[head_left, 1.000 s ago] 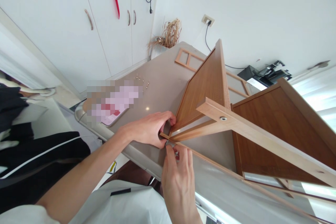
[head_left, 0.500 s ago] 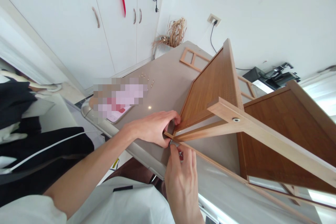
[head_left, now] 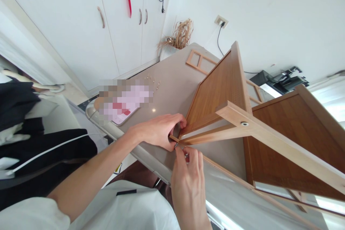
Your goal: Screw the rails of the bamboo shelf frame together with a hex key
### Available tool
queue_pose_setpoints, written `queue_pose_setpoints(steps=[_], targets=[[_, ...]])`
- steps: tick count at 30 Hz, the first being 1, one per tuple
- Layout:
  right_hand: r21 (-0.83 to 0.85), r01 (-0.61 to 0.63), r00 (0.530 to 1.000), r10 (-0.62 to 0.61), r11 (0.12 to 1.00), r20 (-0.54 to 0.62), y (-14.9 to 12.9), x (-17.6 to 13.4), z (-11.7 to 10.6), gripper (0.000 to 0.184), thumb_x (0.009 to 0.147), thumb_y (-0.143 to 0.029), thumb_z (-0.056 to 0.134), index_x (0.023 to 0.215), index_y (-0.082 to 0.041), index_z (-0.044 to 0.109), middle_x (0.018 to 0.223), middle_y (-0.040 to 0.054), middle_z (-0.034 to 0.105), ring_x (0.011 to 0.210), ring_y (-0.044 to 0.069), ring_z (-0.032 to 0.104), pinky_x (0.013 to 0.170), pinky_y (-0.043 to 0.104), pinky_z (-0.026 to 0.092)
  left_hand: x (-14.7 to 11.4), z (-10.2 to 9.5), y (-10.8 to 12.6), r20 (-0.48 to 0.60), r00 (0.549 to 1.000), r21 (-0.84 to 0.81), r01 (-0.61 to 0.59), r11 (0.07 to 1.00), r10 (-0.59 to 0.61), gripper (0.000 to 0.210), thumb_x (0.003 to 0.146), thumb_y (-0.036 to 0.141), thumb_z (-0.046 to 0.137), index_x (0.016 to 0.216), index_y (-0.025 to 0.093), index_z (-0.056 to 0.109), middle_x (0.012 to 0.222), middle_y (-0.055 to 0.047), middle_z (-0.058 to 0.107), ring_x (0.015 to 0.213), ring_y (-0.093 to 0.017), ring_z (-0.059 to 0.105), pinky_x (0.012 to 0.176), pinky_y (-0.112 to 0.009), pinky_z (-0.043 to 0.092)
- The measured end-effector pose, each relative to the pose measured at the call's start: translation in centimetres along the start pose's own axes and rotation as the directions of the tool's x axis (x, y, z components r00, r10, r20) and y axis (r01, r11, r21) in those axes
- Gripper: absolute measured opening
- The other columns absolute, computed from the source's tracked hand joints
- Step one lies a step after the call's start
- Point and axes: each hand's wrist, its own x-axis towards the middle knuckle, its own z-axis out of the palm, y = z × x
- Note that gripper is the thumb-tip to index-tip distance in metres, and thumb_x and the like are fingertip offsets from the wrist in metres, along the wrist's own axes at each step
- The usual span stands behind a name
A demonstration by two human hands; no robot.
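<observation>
My left hand [head_left: 157,131] is closed around the near corner of a wooden rack, its thumb and fingers on either side of a slat end [head_left: 174,138]. Right below it, my right hand [head_left: 188,172] pinches a small, thin metal piece [head_left: 176,145] against the wood at that corner; the fingers hide most of it. The rack has a brown wooden panel [head_left: 215,86], a second panel [head_left: 293,140] to the right and a pale slanted leg [head_left: 280,147] with a round metal bolt [head_left: 244,124]. It rests tilted on the grey table.
Several small metal screws [head_left: 157,85] lie on the table [head_left: 172,79] beyond a phone [head_left: 125,115], partly blurred out. A small wooden frame [head_left: 199,61] and dried plants [head_left: 182,34] are at the back. White cabinets [head_left: 67,25] stand behind; dark clothes [head_left: 54,158] lie at left.
My right hand's fingers have shifted slightly at the corner. My left hand keeps its hold on the rack, and the whole view has moved a little.
</observation>
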Motion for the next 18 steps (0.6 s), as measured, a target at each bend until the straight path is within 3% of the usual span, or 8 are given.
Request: queue_pose_setpoints(steps=[8,18], targets=[[-0.02,0.012,0.999,-0.013,1.0,-0.041,1.2,-0.3,0.6,0.031,0.099,-0.002,0.042,0.117,-0.014,0.064,0.103,0.0121,0.057,0.088,0.024,0.053,0.077,0.039,0.053,0.0,0.1,0.1,-0.011,1.0,0.015,-0.007,1.0,0.007,0.054,0.066,0.024,0.073,0.114,0.026,0.048,0.102,0.001,0.065,0.078,-0.017,0.061,0.069,-0.027,0.046],[0.09,-0.047,0.997,0.053,0.995,-0.064,0.8,-0.9,1.2,0.025,0.099,-0.004,0.048,0.113,-0.016,0.065,0.103,0.0108,0.058,0.093,0.023,0.057,0.081,0.038,0.051,0.1,0.2,-0.1,-0.013,1.0,0.023,-0.015,1.0,0.015,0.051,0.068,0.025,0.073,0.112,0.025,0.047,0.105,0.001,0.064,0.077,-0.015,0.06,0.073,-0.027,0.047]])
